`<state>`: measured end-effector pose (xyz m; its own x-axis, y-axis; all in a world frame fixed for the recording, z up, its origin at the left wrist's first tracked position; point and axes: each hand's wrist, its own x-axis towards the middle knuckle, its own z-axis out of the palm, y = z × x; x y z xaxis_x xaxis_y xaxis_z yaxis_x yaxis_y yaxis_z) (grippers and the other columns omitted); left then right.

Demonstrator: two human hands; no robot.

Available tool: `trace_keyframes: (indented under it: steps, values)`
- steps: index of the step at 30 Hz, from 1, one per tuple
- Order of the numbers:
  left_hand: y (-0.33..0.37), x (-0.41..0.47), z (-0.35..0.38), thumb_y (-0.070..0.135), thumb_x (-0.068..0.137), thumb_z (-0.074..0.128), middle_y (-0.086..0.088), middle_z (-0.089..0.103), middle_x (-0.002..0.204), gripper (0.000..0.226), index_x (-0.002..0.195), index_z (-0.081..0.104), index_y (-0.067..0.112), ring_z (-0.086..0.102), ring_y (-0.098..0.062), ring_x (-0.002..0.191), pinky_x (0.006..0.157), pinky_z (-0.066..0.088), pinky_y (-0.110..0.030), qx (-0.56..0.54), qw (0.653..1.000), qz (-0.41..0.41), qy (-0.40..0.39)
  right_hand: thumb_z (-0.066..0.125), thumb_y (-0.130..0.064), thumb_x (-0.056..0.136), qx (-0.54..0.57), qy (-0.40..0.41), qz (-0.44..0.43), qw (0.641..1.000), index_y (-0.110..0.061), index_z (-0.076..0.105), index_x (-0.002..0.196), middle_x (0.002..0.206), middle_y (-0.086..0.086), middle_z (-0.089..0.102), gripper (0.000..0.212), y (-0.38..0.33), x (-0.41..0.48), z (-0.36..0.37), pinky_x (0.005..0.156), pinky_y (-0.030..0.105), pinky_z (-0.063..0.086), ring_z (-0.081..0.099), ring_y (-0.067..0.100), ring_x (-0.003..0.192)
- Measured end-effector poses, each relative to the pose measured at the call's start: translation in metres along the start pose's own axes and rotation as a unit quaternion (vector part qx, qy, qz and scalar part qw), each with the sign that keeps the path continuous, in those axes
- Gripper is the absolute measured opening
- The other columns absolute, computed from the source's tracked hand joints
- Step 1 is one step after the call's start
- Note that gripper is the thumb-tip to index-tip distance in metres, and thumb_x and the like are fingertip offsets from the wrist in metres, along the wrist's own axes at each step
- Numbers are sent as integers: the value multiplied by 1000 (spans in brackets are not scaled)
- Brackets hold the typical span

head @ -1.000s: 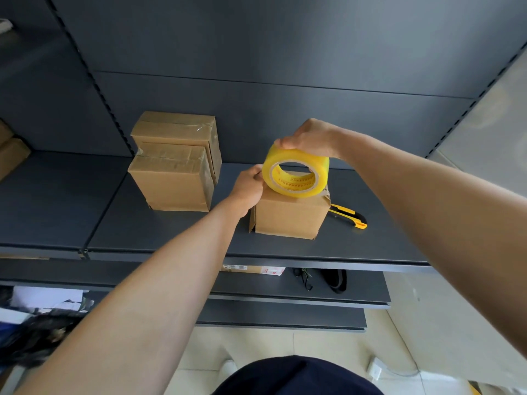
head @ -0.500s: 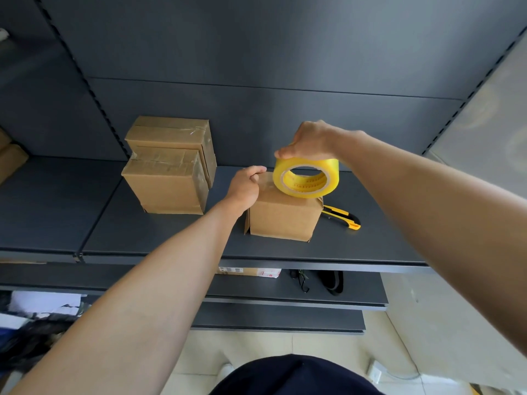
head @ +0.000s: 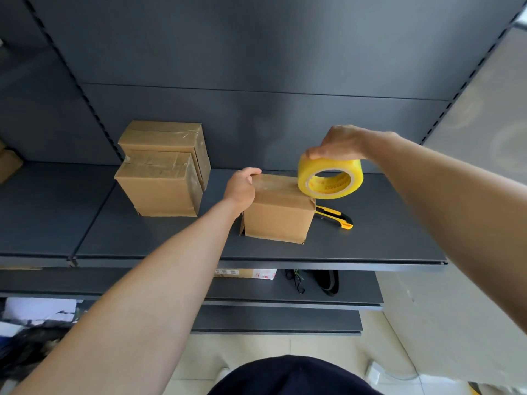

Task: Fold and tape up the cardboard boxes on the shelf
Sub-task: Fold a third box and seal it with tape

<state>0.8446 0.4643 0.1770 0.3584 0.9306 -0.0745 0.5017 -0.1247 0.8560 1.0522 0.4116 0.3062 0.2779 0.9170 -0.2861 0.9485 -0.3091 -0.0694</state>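
Note:
A small cardboard box (head: 278, 219) stands on the dark shelf (head: 171, 243), its bottom flaps slightly loose. My left hand (head: 242, 188) grips the box's top left edge, thumb over the tape end. My right hand (head: 338, 145) holds a yellow roll of clear tape (head: 330, 179) from above at the box's top right corner. A clear strip of tape (head: 275, 183) runs across the box top between the two hands.
Two taped boxes (head: 162, 178) stand together at the left of the shelf. A yellow and black utility knife (head: 338, 218) lies just right of the small box. Lower shelves hold a labelled carton (head: 246, 273) and black straps (head: 325, 282). Another carton edge (head: 8, 163) shows far left.
My right hand has drawn the tape roll rightward across the box top, from its left part to the right corner. My left hand has stayed at the left edge.

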Motion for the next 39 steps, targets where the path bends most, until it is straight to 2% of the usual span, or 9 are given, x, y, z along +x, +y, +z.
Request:
trace_keyframes:
  steps: [6, 12, 14, 18, 22, 26, 31, 36, 39]
  values:
    - [0, 4, -1, 0, 98, 28, -4, 49, 136, 43, 128, 56, 14, 44, -17, 125, 96, 34, -21, 7, 1000, 1, 11, 53, -80, 65, -62, -3, 30, 998, -22, 44, 68, 76, -1, 46, 58, -1, 1, 4, 70, 36, 44, 53, 28, 85]
    - [-50, -22, -8, -15, 89, 29, -7, 55, 132, 53, 121, 62, 11, 50, -22, 124, 97, 36, -22, -4, 989, -124, 78, 57, -76, 69, -154, -2, 88, 984, -20, 51, 73, 71, -3, 48, 56, 55, -7, 25, 72, 30, 34, 48, 27, 81]
    - [-33, -22, 0, -7, 95, 30, -6, 52, 137, 46, 129, 56, 11, 46, -20, 128, 97, 32, -20, -33, 989, -112, 93, 57, -74, 70, -123, -2, 85, 989, -19, 50, 69, 74, -2, 52, 55, 63, -2, 34, 71, 31, 35, 50, 27, 81]
    - [44, -14, 30, 20, 100, 36, 0, 36, 146, 36, 134, 48, 17, 38, -11, 129, 96, 25, -17, -37, 999, 29, 2, 57, -74, 68, -48, 1, 76, 996, -20, 50, 65, 71, -1, 52, 55, 58, 9, 42, 60, 29, 37, 54, 25, 75]
    - [59, -10, 35, 43, 91, 53, 0, 20, 151, 39, 126, 54, 26, 22, -20, 137, 113, 20, -36, 123, 989, 59, -62, 57, -73, 63, -21, 3, 89, 996, -19, 56, 66, 71, 1, 57, 55, 61, 8, 52, 53, 26, 36, 56, 24, 68]
    - [47, -7, 30, 43, 91, 52, 4, 23, 139, 42, 129, 47, 27, 40, -16, 120, 91, 35, -29, 115, 985, 35, -121, 56, -73, 65, 0, 8, 94, 996, -18, 55, 66, 71, 2, 57, 55, 66, 6, 58, 55, 27, 39, 56, 25, 68]
    - [36, -8, 32, 25, 100, 36, 0, 28, 136, 31, 129, 47, 21, 46, -15, 95, 81, 37, -26, 97, 991, 22, -86, 56, -74, 61, 18, -9, 89, 996, -19, 56, 69, 75, 2, 57, 56, 63, 5, 64, 63, 31, 44, 58, 26, 75]
    - [33, -10, 34, 17, 101, 36, 0, 26, 141, 35, 134, 47, 21, 42, -16, 113, 90, 32, -25, 22, 997, -3, -76, 57, -71, 65, 28, -14, 85, 996, -17, 55, 67, 71, 3, 56, 53, 67, 3, 62, 59, 29, 42, 56, 23, 69]
    - [36, -11, 42, 7, 100, 29, 2, 18, 152, 40, 137, 43, 17, 20, -20, 141, 115, 11, -34, 126, 990, 35, -57, 58, -69, 66, 34, -13, 90, 995, -16, 55, 66, 70, 3, 55, 53, 69, 1, 63, 57, 28, 40, 55, 23, 66]
